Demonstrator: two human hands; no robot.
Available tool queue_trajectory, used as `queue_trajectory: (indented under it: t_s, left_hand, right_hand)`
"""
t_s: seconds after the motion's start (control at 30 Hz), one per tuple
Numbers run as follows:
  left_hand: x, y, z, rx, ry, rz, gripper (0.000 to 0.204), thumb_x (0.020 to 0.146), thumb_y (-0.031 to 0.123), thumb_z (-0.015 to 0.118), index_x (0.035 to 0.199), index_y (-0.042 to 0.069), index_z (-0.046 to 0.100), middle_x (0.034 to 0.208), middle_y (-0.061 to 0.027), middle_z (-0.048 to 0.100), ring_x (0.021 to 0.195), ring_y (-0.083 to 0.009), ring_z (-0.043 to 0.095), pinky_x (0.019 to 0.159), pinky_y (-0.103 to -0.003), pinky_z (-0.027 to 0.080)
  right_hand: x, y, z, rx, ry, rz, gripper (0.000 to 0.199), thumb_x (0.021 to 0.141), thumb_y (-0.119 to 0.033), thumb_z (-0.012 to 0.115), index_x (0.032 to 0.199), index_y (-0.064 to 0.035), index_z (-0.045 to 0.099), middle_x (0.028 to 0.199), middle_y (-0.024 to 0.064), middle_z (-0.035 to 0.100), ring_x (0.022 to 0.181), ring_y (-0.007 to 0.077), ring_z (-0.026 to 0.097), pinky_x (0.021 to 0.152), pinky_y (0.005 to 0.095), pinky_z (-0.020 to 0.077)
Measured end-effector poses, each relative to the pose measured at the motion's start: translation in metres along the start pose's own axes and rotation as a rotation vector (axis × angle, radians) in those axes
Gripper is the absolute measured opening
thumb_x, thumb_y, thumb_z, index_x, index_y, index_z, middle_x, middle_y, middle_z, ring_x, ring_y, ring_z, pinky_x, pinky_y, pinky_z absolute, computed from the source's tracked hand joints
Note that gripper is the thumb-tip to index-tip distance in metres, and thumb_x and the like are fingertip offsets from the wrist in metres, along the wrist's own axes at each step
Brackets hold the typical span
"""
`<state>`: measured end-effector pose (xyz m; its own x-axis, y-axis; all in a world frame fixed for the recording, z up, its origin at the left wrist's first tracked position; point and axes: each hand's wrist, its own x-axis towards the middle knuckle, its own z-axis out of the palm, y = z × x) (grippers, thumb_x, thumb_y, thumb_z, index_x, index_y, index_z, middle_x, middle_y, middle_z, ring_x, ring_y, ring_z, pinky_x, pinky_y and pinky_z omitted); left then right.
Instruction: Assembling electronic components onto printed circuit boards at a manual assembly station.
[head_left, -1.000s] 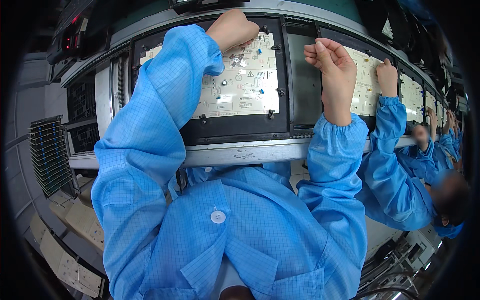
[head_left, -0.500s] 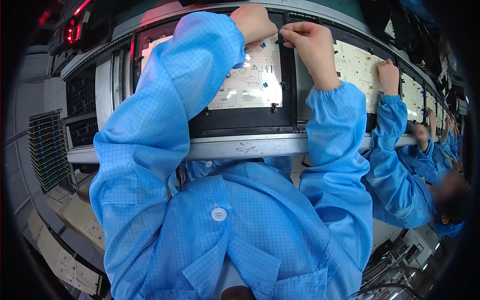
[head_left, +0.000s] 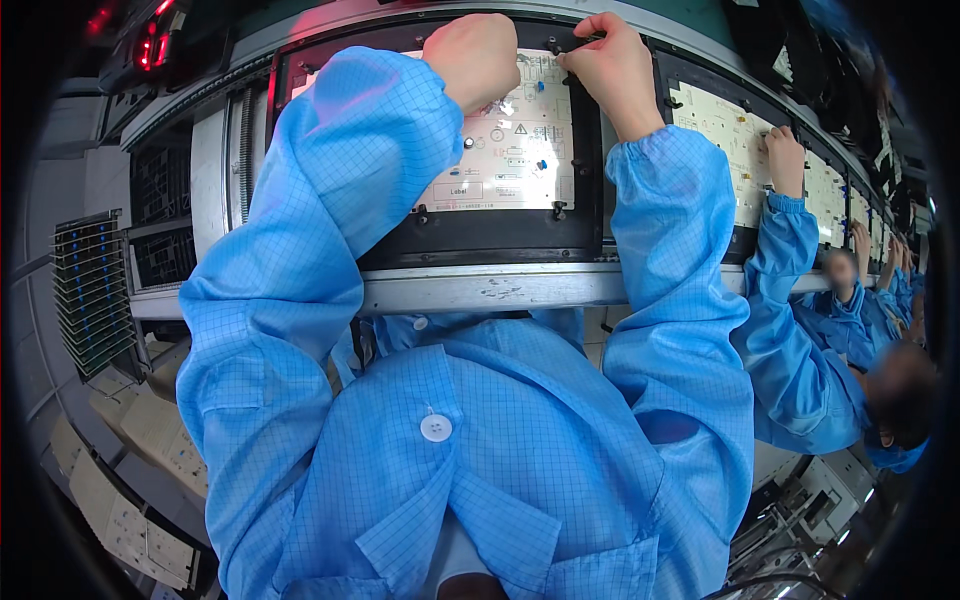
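Under both hands, the white circuit board sits seemingly flat.

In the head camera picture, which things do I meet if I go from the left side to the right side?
Rack of stacked boards → left hand on the pale circuit board → right hand at the black frame's top edge → co-worker's hand on the next board.

Pale, matt printed circuit board: smooth face with small glossy components. Black matt carrier frame around it, plastic-looking. Brushed grey metal conveyor rail, scuffed and dull. Blue grid-weave cloth sleeves, soft and matt; white glossy plastic button.
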<state>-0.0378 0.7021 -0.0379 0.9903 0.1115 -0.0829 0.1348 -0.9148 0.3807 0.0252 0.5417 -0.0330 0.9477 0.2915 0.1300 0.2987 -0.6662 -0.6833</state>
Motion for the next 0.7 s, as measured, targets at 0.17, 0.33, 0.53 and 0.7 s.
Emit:
queue_trajectory:
  t_s: [0.17,0.33,0.53,0.7]
  left_hand:
    - [0.002,0.001,0.009,-0.013,0.298,0.047,0.02,0.084,0.014,0.064,0.092,-0.004,0.065,0.075,-0.0184,0.067,0.068,-0.0335,0.068,0.065,-0.044,0.054]
    - [-0.014,0.012,0.003,-0.277,0.546,0.329,0.018,0.076,0.009,0.058,0.07,-0.006,0.066,0.073,-0.0308,0.063,0.077,-0.0456,0.066,0.073,-0.051,0.052]
    - [0.027,0.001,0.027,-0.117,0.25,0.156,0.016,0.072,0.004,0.056,0.069,-0.008,0.066,0.069,-0.0311,0.061,0.073,-0.0453,0.066,0.07,-0.051,0.052]
    - [0.032,-0.012,0.035,-0.092,0.194,0.123,0.016,0.071,0.005,0.056,0.067,-0.006,0.066,0.07,-0.0306,0.062,0.071,-0.0449,0.065,0.069,-0.05,0.052]
  right_hand:
    - [0.002,0.005,0.007,-0.03,0.063,-0.03,0.02,0.067,-0.003,0.065,0.087,-0.0018,0.063,0.082,0.021,0.068,0.081,0.0378,0.067,0.073,0.0429,0.0522]
    - [-0.004,-0.006,0.01,-0.093,0.092,-0.035,0.017,0.069,-0.004,0.062,0.086,-0.0034,0.061,0.078,0.0208,0.067,0.079,0.0413,0.065,0.071,0.0473,0.0508]
    - [-0.012,-0.001,0.019,-0.224,0.105,-0.193,0.024,0.073,-0.005,0.064,0.096,-0.0066,0.057,0.08,0.0227,0.066,0.08,0.0434,0.064,0.072,0.052,0.0496]
    - [-0.036,0.009,-0.002,-0.284,0.071,-0.32,0.024,0.079,-0.014,0.073,0.099,-0.0017,0.067,0.079,0.0176,0.068,0.075,0.0293,0.068,0.068,0.0365,0.0527]
